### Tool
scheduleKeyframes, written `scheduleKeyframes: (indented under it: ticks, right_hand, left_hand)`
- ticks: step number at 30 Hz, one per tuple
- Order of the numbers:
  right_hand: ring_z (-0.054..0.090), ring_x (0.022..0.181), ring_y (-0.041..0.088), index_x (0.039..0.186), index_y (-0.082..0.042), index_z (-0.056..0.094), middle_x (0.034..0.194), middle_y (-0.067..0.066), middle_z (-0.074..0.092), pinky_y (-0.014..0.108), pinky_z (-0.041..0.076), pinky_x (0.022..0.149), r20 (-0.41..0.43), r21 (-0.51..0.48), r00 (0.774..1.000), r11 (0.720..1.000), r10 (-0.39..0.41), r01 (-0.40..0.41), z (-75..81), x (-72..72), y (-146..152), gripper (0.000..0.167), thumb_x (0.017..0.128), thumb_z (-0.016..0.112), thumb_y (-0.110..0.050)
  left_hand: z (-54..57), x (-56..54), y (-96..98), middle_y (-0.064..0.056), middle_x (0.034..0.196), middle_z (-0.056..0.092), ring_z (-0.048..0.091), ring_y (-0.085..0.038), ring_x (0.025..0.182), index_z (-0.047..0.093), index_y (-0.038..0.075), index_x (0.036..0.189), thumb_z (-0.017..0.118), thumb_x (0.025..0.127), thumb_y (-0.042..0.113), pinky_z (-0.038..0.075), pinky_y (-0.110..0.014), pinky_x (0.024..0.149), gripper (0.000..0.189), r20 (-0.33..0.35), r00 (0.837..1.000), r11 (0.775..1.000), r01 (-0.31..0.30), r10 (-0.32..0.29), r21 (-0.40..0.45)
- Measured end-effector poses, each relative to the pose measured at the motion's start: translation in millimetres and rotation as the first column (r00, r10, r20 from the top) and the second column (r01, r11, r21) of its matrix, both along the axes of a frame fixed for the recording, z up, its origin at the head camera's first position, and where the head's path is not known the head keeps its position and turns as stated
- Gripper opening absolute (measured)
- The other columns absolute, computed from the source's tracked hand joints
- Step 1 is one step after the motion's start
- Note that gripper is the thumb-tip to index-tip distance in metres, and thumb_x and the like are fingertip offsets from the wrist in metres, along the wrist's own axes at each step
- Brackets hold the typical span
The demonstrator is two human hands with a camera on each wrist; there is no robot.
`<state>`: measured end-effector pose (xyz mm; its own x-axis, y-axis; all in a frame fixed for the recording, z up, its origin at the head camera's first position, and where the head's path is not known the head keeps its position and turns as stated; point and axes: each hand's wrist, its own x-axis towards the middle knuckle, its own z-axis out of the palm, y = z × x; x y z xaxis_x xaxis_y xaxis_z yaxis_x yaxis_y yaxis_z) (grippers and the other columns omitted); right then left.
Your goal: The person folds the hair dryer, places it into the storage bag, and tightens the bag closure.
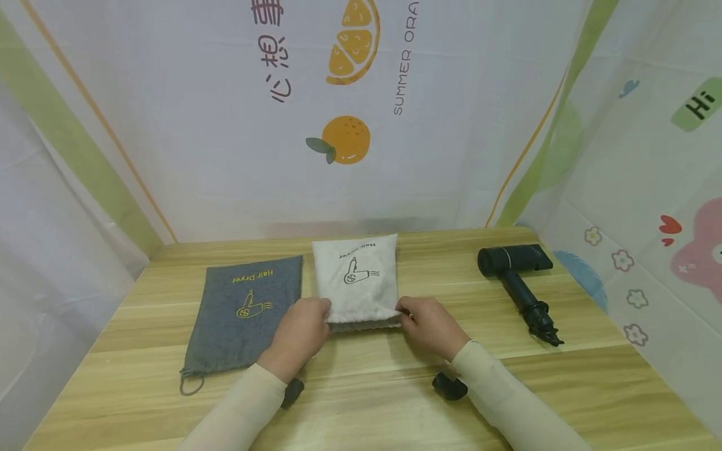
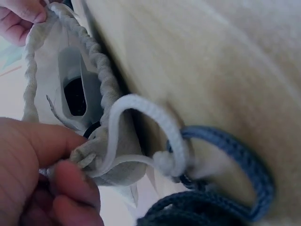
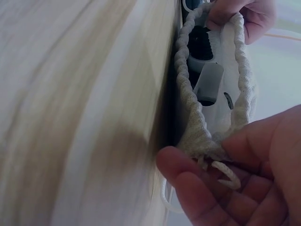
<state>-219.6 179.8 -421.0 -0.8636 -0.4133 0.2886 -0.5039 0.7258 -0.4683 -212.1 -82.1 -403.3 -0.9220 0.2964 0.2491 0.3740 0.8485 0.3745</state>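
A white drawstring bag point(image 1: 361, 275), printed with a hair dryer, lies on the table with its gathered mouth toward me. My left hand point(image 1: 299, 332) pinches the left end of the mouth. At the right end, my right hand point(image 1: 431, 322) pinches the rim, thumb against fingers. Between them the mouth stands parted. Inside, the right wrist view shows a pale hollow plastic piece point(image 3: 210, 82) and a dark ribbed part point(image 3: 201, 43); the rest is hidden by the cloth. A white cord loop point(image 2: 141, 101) hangs out by my left fingers.
Left of the white bag lies a flat dark grey drawstring bag point(image 1: 242, 326) with yellow print, its cord loop point(image 2: 256, 183) near my left hand. A black hair dryer point(image 1: 516, 260), cord wound around its handle, lies at the right. A curtain point(image 1: 225, 175) hangs behind the wooden table point(image 1: 366, 401).
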Motion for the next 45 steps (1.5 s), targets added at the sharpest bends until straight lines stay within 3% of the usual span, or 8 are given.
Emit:
scheduleKeyframes:
  ticks: [4,13,24,28,33,39,42,45]
  right_hand:
    - [0.051,0.063,0.005,0.091,-0.011,0.07,0.08,-0.005,0.066,0.025,0.048,0.061,0.007,-0.001,1.0,1.0,-0.004,0.004,0.4,0.2,-1,0.015,0.09,0.061,0.001]
    - [0.056,0.072,0.006,0.094,-0.009,0.07,0.087,-0.001,0.069,0.028,0.051,0.067,0.008,0.021,1.0,1.0,0.01,-0.01,0.0,-1.1,0,0.014,0.09,0.063,0.002]
    - [0.058,0.078,0.011,0.094,-0.009,0.068,0.09,-0.001,0.067,0.03,0.051,0.07,0.071,0.018,0.996,0.999,0.049,-0.051,0.5,1.3,5,0.018,0.085,0.064,0.006]
    - [0.063,0.088,0.016,0.099,-0.007,0.068,0.096,0.002,0.069,0.034,0.053,0.076,0.104,0.026,0.993,0.998,0.05,-0.053,1.5,2.9,4,0.024,0.084,0.061,0.01]
    - [0.064,0.089,0.017,0.099,-0.006,0.068,0.095,0.002,0.068,0.036,0.053,0.077,0.078,0.039,0.996,0.998,0.048,-0.051,1.3,2.8,4,0.026,0.085,0.058,0.013]
    - [0.064,0.09,0.018,0.098,-0.007,0.069,0.095,0.002,0.068,0.036,0.053,0.078,0.058,0.049,0.998,0.998,0.038,-0.04,0.4,3.2,5,0.022,0.088,0.058,0.009]
    - [0.064,0.09,0.018,0.097,-0.007,0.069,0.094,0.001,0.067,0.036,0.053,0.079,0.054,0.052,0.998,0.998,0.035,-0.038,0.0,3.6,6,0.02,0.09,0.057,0.008]
    - [0.062,0.086,0.015,0.097,-0.008,0.067,0.092,-0.001,0.063,0.034,0.053,0.077,0.057,0.05,0.998,0.998,0.032,-0.034,0.0,3.7,7,0.02,0.093,0.055,0.007]
  left_hand:
    - [1.7,0.7,-1.6,0.0,0.063,0.037,0.035,-0.016,0.057,0.04,0.013,0.064,0.07,0.075,-0.009,0.031,-0.03,0.049,0.039,0.004,1.0,1.0,-0.021,0.021,0.014]
    - [11.8,9.4,-13.6,-0.001,0.081,0.047,0.047,-0.018,0.063,0.055,0.008,0.089,0.086,0.076,0.018,0.041,-0.034,0.056,0.035,0.154,0.987,0.998,-0.035,0.042,-0.048]
    - [9.6,14.0,-24.1,0.002,0.071,0.062,0.057,-0.014,0.064,0.066,0.009,0.088,0.074,0.081,0.003,0.048,-0.034,0.057,0.012,0.133,0.99,0.998,-0.029,0.035,-0.049]
    - [7.1,13.8,-26.6,0.004,0.07,0.059,0.053,-0.013,0.063,0.065,0.01,0.087,0.077,0.081,0.006,0.047,-0.034,0.057,0.014,0.145,0.989,0.999,-0.033,0.038,-0.037]
    - [3.1,13.4,-27.7,0.005,0.07,0.057,0.051,-0.013,0.06,0.06,0.011,0.09,0.083,0.079,0.013,0.044,-0.033,0.055,0.025,0.159,0.987,0.999,-0.035,0.036,-0.006]
    - [1.1,13.6,-27.7,0.002,0.068,0.06,0.053,-0.014,0.058,0.062,0.008,0.095,0.076,0.079,0.001,0.045,-0.035,0.054,0.022,0.098,0.995,1.0,-0.014,0.016,-0.021]
    - [3.4,14.1,-29.5,0.002,0.068,0.06,0.054,-0.013,0.059,0.062,0.006,0.099,0.073,0.079,0.0,0.047,-0.034,0.055,0.024,0.126,0.992,1.0,-0.011,0.013,-0.018]
    - [7.2,14.6,-33.6,0.002,0.069,0.058,0.053,-0.014,0.061,0.06,0.005,0.097,0.07,0.079,0.002,0.046,-0.034,0.056,0.021,0.201,0.979,1.0,-0.028,0.029,-0.006]
